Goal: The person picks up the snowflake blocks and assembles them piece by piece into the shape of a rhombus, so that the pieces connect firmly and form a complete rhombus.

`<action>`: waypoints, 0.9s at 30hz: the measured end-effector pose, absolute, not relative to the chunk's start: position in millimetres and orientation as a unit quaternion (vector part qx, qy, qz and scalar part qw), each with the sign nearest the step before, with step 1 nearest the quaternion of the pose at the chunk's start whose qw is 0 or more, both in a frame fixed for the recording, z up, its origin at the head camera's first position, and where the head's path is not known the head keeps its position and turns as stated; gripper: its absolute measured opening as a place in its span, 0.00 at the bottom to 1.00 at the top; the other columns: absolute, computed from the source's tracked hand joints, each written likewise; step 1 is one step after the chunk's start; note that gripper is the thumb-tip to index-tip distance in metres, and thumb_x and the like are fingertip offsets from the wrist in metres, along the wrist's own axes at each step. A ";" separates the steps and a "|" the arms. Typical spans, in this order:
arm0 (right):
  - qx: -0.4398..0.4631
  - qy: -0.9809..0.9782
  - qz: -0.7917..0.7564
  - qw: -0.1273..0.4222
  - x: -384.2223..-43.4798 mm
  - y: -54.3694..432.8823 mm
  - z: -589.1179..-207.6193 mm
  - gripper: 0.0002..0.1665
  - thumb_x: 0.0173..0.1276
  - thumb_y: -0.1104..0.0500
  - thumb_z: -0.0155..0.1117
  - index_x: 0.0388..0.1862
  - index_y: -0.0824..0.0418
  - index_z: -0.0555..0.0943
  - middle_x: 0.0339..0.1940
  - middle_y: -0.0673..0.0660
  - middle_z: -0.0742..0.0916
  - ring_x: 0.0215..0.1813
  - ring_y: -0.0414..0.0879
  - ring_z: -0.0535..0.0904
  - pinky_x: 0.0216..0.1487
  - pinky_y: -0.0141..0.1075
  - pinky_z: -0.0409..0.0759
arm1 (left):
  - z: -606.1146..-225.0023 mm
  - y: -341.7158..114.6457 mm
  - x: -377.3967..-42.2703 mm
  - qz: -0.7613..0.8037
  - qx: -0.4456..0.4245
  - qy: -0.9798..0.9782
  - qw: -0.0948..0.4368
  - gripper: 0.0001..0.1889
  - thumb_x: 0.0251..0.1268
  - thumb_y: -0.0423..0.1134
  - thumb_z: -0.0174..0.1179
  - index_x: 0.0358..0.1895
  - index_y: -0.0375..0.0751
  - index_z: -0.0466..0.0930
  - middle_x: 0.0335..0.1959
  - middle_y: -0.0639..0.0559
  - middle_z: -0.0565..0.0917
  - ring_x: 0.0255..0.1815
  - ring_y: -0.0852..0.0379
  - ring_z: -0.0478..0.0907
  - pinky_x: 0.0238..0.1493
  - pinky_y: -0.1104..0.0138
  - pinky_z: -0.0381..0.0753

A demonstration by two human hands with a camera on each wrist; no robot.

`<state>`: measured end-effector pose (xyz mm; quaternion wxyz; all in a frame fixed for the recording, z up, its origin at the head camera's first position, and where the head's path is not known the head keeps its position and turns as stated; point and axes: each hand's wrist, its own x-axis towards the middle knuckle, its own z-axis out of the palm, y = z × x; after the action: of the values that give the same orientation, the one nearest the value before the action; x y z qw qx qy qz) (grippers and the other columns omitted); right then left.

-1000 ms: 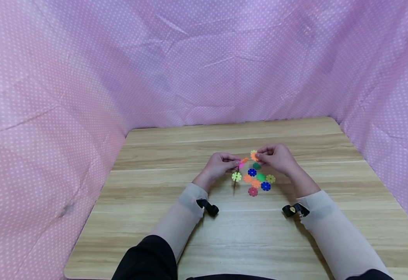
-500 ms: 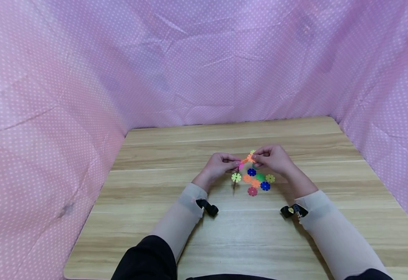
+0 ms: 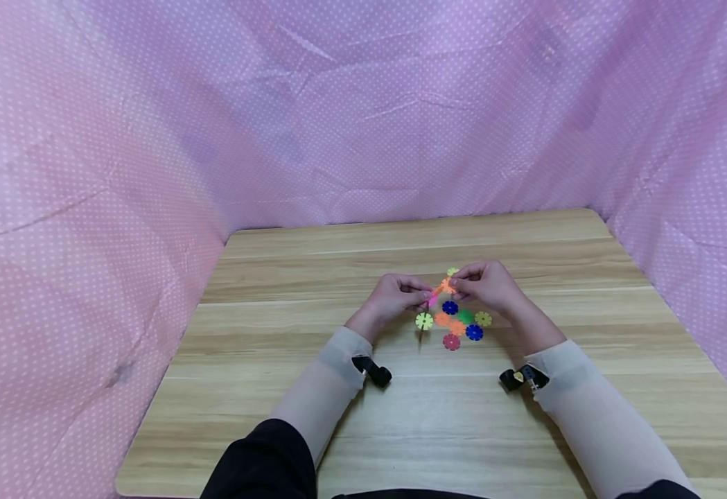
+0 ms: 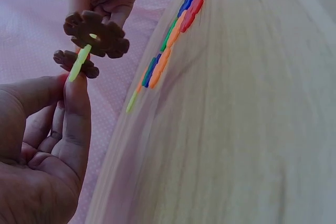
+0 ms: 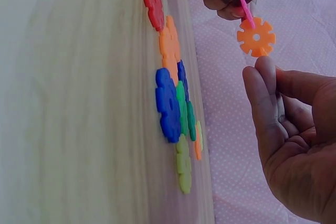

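My left hand [image 3: 394, 299] pinches a chain of slotted flower-shaped plastic discs. In the left wrist view, two brown discs [image 4: 107, 38] flank a yellow-green disc [image 4: 80, 64], close above the left fingertips. The right wrist view shows a pink disc [image 5: 247, 11] running from a brown one to an orange disc [image 5: 255, 36] seen face-on. My right hand [image 3: 491, 285] pinches another orange disc [image 5: 262, 52], edge-on and mostly hidden by the fingers, right at the lower rim of the first orange one. Both hands hold the pieces above the table.
Loose discs lie in a cluster below the hands on the wooden table [image 3: 400, 423]: two blue discs [image 3: 474, 333], a red disc [image 3: 452, 342], a green disc [image 3: 465, 316], a yellow-green disc [image 3: 483, 319] and orange ones [image 3: 457, 328]. A pink dotted cloth [image 3: 363, 138] hangs around the table.
My right hand has moved left and slightly down, bringing its orange disc against the orange disc on the left hand's chain. The left hand has shifted only slightly.
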<state>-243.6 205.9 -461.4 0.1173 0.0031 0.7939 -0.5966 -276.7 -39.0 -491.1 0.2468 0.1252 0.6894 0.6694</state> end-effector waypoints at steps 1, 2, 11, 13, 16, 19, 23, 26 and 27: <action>0.002 0.794 -0.597 0.118 -243.4 206.0 -462.1 0.14 0.75 0.62 0.70 0.50 0.73 0.86 0.38 0.65 0.89 0.40 0.56 0.90 0.47 0.50 0.89 | -490.9 -38.8 -276.0 0.671 0.125 0.688 0.249 0.06 0.68 0.27 0.69 0.45 0.33 0.90 0.37 0.40 0.90 0.32 0.54 0.88 0.43 0.56 0.90; 0.001 0.792 -0.599 0.119 -243.1 205.8 -462.6 0.14 0.75 0.62 0.70 0.50 0.73 0.86 0.38 0.65 0.89 0.39 0.55 0.90 0.47 0.50 0.89 | -490.8 -38.5 -275.5 0.671 0.125 0.686 0.251 0.06 0.68 0.26 0.69 0.45 0.32 0.90 0.36 0.40 0.90 0.32 0.54 0.88 0.43 0.57 0.90; 0.010 0.771 -0.621 0.143 -243.0 206.2 -465.2 0.13 0.76 0.65 0.67 0.52 0.75 0.85 0.38 0.64 0.88 0.37 0.51 0.88 0.46 0.47 0.90 | -491.4 -39.7 -275.6 0.663 0.123 0.693 0.254 0.06 0.68 0.25 0.68 0.45 0.33 0.90 0.37 0.41 0.90 0.32 0.55 0.86 0.41 0.60 0.90; 0.008 0.772 -0.619 0.147 -243.7 206.3 -465.2 0.14 0.77 0.64 0.67 0.52 0.74 0.85 0.39 0.64 0.88 0.37 0.52 0.89 0.47 0.48 0.89 | -491.5 -39.9 -276.5 0.662 0.123 0.696 0.249 0.06 0.68 0.26 0.69 0.45 0.34 0.91 0.37 0.42 0.90 0.32 0.55 0.86 0.41 0.60 0.90; 0.004 0.776 -0.613 0.149 -244.5 205.8 -465.2 0.14 0.77 0.63 0.67 0.52 0.73 0.86 0.40 0.65 0.89 0.38 0.53 0.89 0.49 0.51 0.89 | -490.9 -40.4 -277.7 0.660 0.128 0.699 0.245 0.05 0.68 0.28 0.70 0.44 0.35 0.91 0.37 0.42 0.90 0.32 0.55 0.86 0.42 0.60 0.90; 0.001 0.780 -0.609 0.145 -244.5 204.9 -465.4 0.13 0.77 0.63 0.67 0.52 0.73 0.86 0.41 0.66 0.89 0.38 0.54 0.90 0.49 0.52 0.88 | -490.2 -41.2 -278.4 0.659 0.130 0.698 0.247 0.06 0.68 0.29 0.70 0.45 0.34 0.91 0.38 0.41 0.90 0.32 0.55 0.86 0.43 0.58 0.90; 0.007 0.778 -0.611 0.147 -244.5 204.1 -465.9 0.14 0.79 0.62 0.66 0.54 0.72 0.85 0.42 0.65 0.88 0.40 0.53 0.89 0.50 0.51 0.88 | -491.6 -41.6 -279.6 0.659 0.129 0.697 0.250 0.06 0.68 0.31 0.71 0.46 0.36 0.91 0.39 0.41 0.90 0.33 0.56 0.86 0.45 0.58 0.90; 0.013 0.772 -0.617 0.151 -244.5 203.9 -465.3 0.15 0.79 0.60 0.65 0.55 0.72 0.85 0.43 0.65 0.87 0.42 0.54 0.89 0.53 0.52 0.87 | -492.4 -41.2 -280.5 0.658 0.129 0.697 0.255 0.06 0.68 0.32 0.72 0.46 0.37 0.91 0.39 0.42 0.90 0.33 0.56 0.86 0.45 0.58 0.90; 0.014 0.771 -0.618 0.153 -244.5 204.2 -465.0 0.16 0.79 0.60 0.65 0.55 0.72 0.84 0.43 0.66 0.88 0.43 0.54 0.89 0.54 0.53 0.87 | -492.5 -41.0 -280.8 0.658 0.129 0.696 0.258 0.07 0.68 0.33 0.72 0.46 0.37 0.91 0.38 0.43 0.90 0.33 0.56 0.86 0.45 0.59 0.90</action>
<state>-244.5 204.2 -465.0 0.1531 0.0138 0.7713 -0.6176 -280.8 -41.0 -492.5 0.2580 0.1291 0.6956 0.6580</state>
